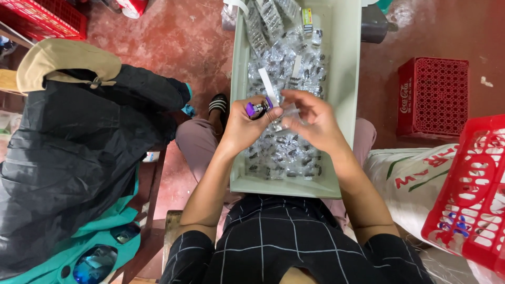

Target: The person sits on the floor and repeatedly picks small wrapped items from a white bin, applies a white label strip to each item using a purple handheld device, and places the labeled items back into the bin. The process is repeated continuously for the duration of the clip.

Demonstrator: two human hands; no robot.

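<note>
My left hand (243, 125) grips a small purple lighter (256, 109) with a metal top, held over a long pale green tray (344, 94). My right hand (310, 120) pinches a small clear plastic sleeve (288, 111) right beside the lighter, fingertips of both hands nearly touching. The tray rests on my lap and is filled with several small clear packets holding dark parts (284, 152). A white strip (267, 83) lies on the heap just beyond my hands.
A black bag with a tan flap (68, 137) sits on a chair at left. Red plastic crates stand at right (432, 97), at lower right (473, 194) and at top left (44, 18). A white printed sack (410, 179) lies by my right arm. Red floor around.
</note>
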